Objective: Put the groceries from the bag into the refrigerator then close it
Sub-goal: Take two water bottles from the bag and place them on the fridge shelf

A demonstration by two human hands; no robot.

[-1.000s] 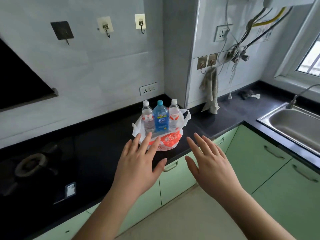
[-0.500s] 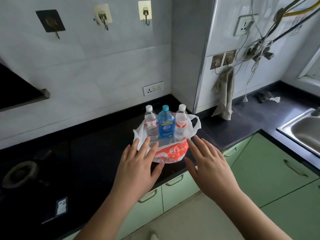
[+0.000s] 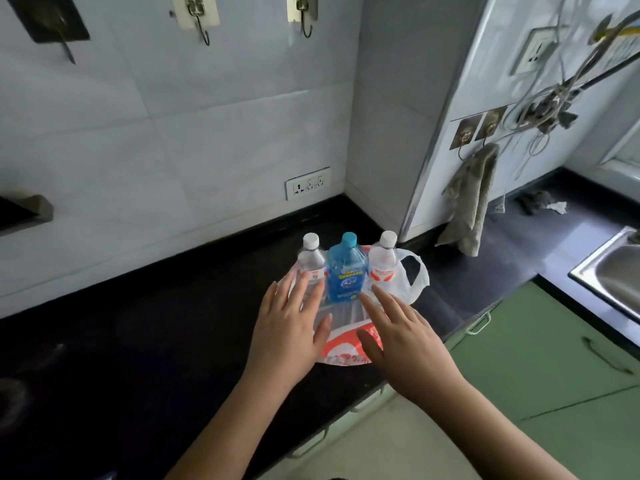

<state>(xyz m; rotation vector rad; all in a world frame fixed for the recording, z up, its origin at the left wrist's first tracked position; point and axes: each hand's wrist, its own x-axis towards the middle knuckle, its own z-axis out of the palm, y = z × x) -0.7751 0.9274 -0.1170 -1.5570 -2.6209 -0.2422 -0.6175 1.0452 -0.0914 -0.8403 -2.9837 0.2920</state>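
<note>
A white and orange plastic bag (image 3: 346, 344) lies on the black counter (image 3: 156, 341) near its front edge. Three bottles stand upright in it: a clear one with a white cap (image 3: 309, 258) on the left, a blue one (image 3: 346, 271) in the middle, another clear one with a red label (image 3: 383, 261) on the right. My left hand (image 3: 291, 327) reaches over the bag's left side with straight fingers, tips close to the left bottle. My right hand (image 3: 401, 337) is spread over the bag's right side, fingertips just short of the blue bottle. Neither hand holds anything. No refrigerator is in view.
A tiled wall with hooks (image 3: 199, 19) and a socket (image 3: 307, 183) rises behind the counter. A grey cloth (image 3: 467, 202) hangs on the right. A steel sink (image 3: 613, 271) sits at the right edge. Green cabinet doors (image 3: 540, 358) run below the counter.
Both hands have moved forward from in front of the counter to over the bag. The view has come closer to the bag and bottles.
</note>
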